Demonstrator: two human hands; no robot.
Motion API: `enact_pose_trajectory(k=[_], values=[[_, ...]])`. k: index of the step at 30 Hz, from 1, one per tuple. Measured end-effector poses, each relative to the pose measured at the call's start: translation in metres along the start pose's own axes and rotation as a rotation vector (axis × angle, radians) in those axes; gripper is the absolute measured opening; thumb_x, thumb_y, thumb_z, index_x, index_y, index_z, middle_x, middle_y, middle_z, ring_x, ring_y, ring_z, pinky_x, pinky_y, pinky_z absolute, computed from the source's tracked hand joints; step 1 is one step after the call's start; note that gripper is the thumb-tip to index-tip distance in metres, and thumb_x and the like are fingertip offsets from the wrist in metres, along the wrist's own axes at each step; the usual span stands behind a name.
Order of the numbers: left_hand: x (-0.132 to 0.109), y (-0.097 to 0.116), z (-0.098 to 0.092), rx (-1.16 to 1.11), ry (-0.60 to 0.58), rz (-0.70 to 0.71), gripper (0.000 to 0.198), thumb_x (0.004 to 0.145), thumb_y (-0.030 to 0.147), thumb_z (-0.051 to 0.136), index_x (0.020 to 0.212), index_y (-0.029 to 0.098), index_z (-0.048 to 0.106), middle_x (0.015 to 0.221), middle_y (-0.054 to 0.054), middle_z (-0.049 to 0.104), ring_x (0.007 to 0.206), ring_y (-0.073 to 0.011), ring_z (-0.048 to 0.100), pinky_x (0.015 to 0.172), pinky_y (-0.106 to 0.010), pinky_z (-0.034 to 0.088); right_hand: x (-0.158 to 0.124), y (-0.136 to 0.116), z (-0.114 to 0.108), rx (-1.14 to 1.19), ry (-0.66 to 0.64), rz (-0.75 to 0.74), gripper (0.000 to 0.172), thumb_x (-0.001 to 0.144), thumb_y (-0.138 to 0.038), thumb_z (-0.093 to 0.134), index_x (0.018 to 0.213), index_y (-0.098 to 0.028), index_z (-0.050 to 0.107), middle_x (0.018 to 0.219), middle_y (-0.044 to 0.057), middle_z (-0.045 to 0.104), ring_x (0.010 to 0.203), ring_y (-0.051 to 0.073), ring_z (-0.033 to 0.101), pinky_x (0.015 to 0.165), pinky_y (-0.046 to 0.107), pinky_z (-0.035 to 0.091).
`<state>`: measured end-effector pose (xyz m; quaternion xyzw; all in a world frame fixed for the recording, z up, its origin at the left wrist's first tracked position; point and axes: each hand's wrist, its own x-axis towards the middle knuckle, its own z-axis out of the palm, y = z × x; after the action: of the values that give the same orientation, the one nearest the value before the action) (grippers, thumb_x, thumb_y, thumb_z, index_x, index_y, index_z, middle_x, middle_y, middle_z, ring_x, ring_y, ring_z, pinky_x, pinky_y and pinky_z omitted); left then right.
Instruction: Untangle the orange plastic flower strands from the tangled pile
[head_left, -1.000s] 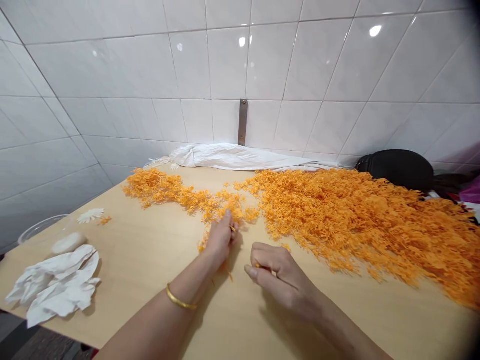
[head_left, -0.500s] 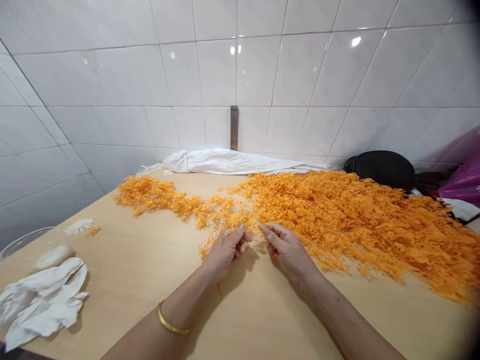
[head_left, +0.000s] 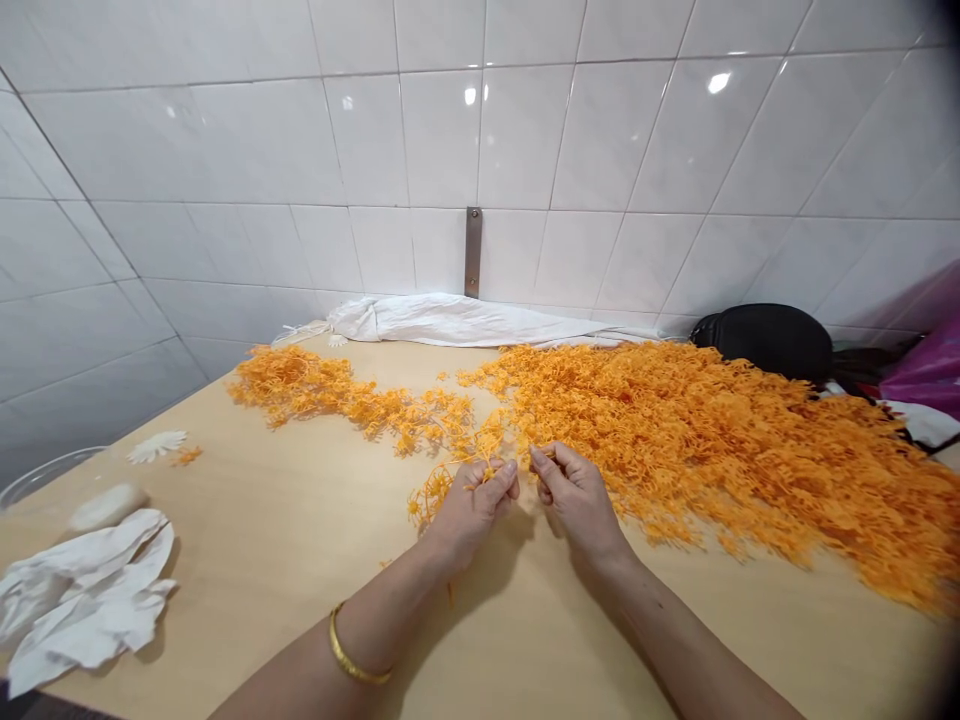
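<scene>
My left hand (head_left: 474, 510), with a gold bangle on its wrist, is closed on an orange string of small flower-like pieces (head_left: 429, 497). Part of the string bunches behind the hand, and orange bits show at the thumb and fingertips. A short gap to the right, my right hand (head_left: 577, 505) has thumb and index finger pinched together; what lies between them is too small to make out. Both hands hover just over the table (head_left: 300, 560), at the near edge of the big heap of orange pieces (head_left: 697, 430).
A thinner band of orange pieces (head_left: 292, 385) stretches to the left. White cloth (head_left: 465, 322) lies along the tiled wall, with a black pouch (head_left: 772, 340) at the back right. At left are a crumpled white cloth (head_left: 90, 600), a white oval object (head_left: 109, 507) and a white flower-shaped piece (head_left: 156, 447).
Both hands have shifted slightly to the right, the left one more, narrowing the gap between them. More of the orange string shows beside my left hand. The view has tilted a little.
</scene>
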<state>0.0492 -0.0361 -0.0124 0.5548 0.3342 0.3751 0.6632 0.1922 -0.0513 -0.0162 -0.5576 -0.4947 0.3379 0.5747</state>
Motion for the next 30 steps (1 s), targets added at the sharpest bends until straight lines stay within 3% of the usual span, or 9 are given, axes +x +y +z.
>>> enact_pose_trajectory(k=[4, 5, 7, 10, 14, 18, 21, 25, 30], values=[[-0.001, 0.002, -0.005, -0.045, 0.044, 0.025, 0.037, 0.077, 0.048, 0.043, 0.059, 0.017, 0.041, 0.038, 0.009, 0.020, 0.037, -0.0042, 0.013, 0.040, -0.022, 0.008, 0.018, -0.001, -0.027, 0.241, 0.424, 0.096, 0.025, 0.069, -0.039, 0.056, 0.060, -0.020, 0.043, 0.047, -0.007, 0.036, 0.040, 0.007, 0.032, 0.040, 0.021, 0.029], [-0.001, 0.002, -0.006, -0.032, 0.035, 0.036, 0.036, 0.077, 0.048, 0.042, 0.060, 0.017, 0.042, 0.038, 0.009, 0.021, 0.037, -0.0045, 0.014, 0.040, -0.022, 0.009, 0.020, -0.002, -0.030, 0.242, 0.412, 0.099, 0.023, 0.069, -0.039, 0.056, 0.062, -0.020, 0.045, 0.047, -0.007, 0.037, 0.040, 0.007, 0.034, 0.039, 0.021, 0.029], [-0.001, 0.002, -0.007, 0.031, -0.012, 0.056, 0.036, 0.078, 0.048, 0.041, 0.062, 0.016, 0.045, 0.039, 0.008, 0.022, 0.038, -0.0048, 0.017, 0.041, -0.023, 0.011, 0.019, -0.005, -0.030, 0.219, 0.280, 0.119, 0.018, 0.070, -0.037, 0.056, 0.077, -0.022, 0.051, 0.048, -0.007, 0.039, 0.040, 0.007, 0.036, 0.040, 0.020, 0.030], [-0.002, 0.002, -0.006, 0.112, -0.068, 0.054, 0.037, 0.079, 0.048, 0.040, 0.064, 0.015, 0.049, 0.040, 0.008, 0.023, 0.039, -0.0051, 0.018, 0.042, -0.023, 0.012, 0.010, -0.011, -0.020, 0.223, 0.019, 0.173, 0.031, 0.070, -0.037, 0.056, 0.097, -0.023, 0.053, 0.050, -0.008, 0.040, 0.043, 0.007, 0.039, 0.043, 0.021, 0.033], [-0.002, -0.001, -0.005, 0.135, -0.084, 0.050, 0.037, 0.079, 0.048, 0.040, 0.066, 0.014, 0.050, 0.041, 0.008, 0.024, 0.040, -0.0054, 0.017, 0.043, -0.023, 0.012, 0.001, -0.014, -0.009, 0.301, -0.214, 0.277, 0.030, 0.069, -0.045, 0.057, 0.081, -0.018, 0.056, 0.056, -0.005, 0.041, 0.046, 0.007, 0.039, 0.046, 0.021, 0.034], [-0.001, -0.005, -0.003, 0.233, -0.129, 0.041, 0.037, 0.078, 0.046, 0.041, 0.062, 0.014, 0.050, 0.045, 0.006, 0.029, 0.044, -0.0060, 0.023, 0.044, -0.024, 0.016, -0.003, -0.011, -0.006, 0.116, -0.322, 0.107, 0.028, 0.072, -0.045, 0.055, 0.070, -0.017, 0.054, 0.056, -0.004, 0.042, 0.050, 0.008, 0.038, 0.048, 0.021, 0.032], [-0.001, -0.005, 0.000, 0.270, -0.174, 0.078, 0.038, 0.077, 0.046, 0.042, 0.056, 0.014, 0.047, 0.047, 0.005, 0.030, 0.046, -0.0064, 0.025, 0.046, -0.024, 0.018, -0.004, -0.008, 0.001, -0.015, -0.200, -0.036, 0.030, 0.075, -0.042, 0.052, 0.059, -0.017, 0.047, 0.053, -0.004, 0.040, 0.049, 0.008, 0.035, 0.047, 0.021, 0.030], [-0.002, 0.001, 0.005, 0.264, -0.155, 0.112, 0.038, 0.077, 0.045, 0.043, 0.054, 0.015, 0.046, 0.048, 0.004, 0.031, 0.046, -0.0069, 0.025, 0.045, -0.024, 0.019, 0.003, -0.005, 0.004, -0.025, -0.022, -0.051, 0.030, 0.074, -0.043, 0.051, 0.060, -0.017, 0.047, 0.053, -0.004, 0.041, 0.047, 0.008, 0.034, 0.045, 0.022, 0.030], [-0.008, 0.001, 0.007, 0.252, -0.140, 0.099, 0.042, 0.075, 0.049, 0.044, 0.050, 0.016, 0.045, 0.046, 0.004, 0.031, 0.044, -0.0066, 0.025, 0.044, -0.023, 0.019, 0.024, -0.003, -0.041, 0.068, 0.425, 0.026, 0.029, 0.067, -0.048, 0.055, 0.064, -0.020, 0.048, 0.058, -0.003, 0.044, 0.043, 0.009, 0.034, 0.043, 0.025, 0.032]])
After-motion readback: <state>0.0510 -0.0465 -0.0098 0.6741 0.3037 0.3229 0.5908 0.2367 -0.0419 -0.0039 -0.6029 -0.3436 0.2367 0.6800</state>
